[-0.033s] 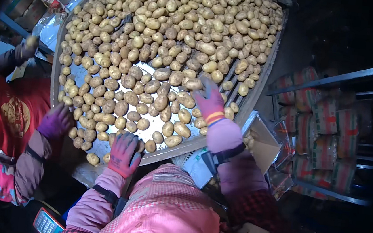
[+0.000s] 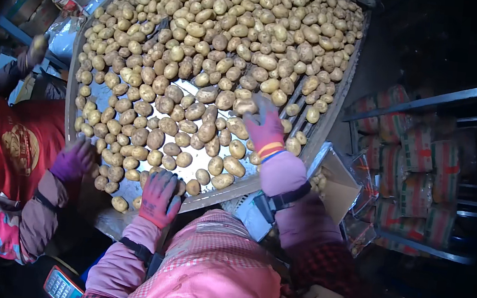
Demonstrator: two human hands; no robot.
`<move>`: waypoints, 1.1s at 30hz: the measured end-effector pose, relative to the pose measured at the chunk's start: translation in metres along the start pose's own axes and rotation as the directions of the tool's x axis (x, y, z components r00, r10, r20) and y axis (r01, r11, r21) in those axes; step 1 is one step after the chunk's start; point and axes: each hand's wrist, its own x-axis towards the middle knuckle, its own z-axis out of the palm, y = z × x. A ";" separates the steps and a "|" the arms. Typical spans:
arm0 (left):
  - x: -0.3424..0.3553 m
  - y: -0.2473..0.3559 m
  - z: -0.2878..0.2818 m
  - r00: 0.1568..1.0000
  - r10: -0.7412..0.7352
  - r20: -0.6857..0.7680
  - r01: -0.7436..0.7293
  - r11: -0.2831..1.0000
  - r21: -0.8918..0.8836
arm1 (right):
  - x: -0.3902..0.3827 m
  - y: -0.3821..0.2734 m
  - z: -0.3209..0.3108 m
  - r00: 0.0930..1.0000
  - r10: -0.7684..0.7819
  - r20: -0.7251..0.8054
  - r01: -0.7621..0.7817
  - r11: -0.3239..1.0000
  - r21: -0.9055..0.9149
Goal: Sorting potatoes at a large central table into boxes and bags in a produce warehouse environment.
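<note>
Potatoes [image 2: 220,42] cover most of table [image 2: 222,194], thickest toward far edge, sparser w/ bare gaps nr near edge. R hand [image 2: 263,125], gloved, sits nr right edge, fingers part-curled & slightly apart, tips at a tan potato [image 2: 244,106]; can't tell if it has hold, palm being turned away. L hand [image 2: 159,196], also gloved, lies at near edge, fingers fairly straight, thumb off to side, just beside a small potato [image 2: 180,187]; underside hidden, so can't tell if it has anything. Prob. best: wrap R fingers & thumb round one potato's sides, grip light, avoid raking neighbours; L palm low, so nothing rolls off near edge. Co-worker's hand [image 2: 74,159] is by left edge; best leave it room.
</note>
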 end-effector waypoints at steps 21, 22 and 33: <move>-0.007 0.000 -0.007 0.991 0.043 -0.124 -0.053 0.995 -0.080 | -0.138 -0.012 -0.003 0.855 0.049 0.516 -0.163 0.970 0.178; -0.008 0.000 -0.007 0.988 0.051 -0.148 -0.064 0.995 -0.082 | -0.134 -0.017 0.002 0.831 0.151 0.535 -0.298 0.934 0.200; -0.009 -0.002 -0.001 0.984 -0.003 -0.178 -0.008 0.998 -0.060 | -0.060 -0.095 0.094 0.736 0.282 0.615 0.100 0.854 -0.511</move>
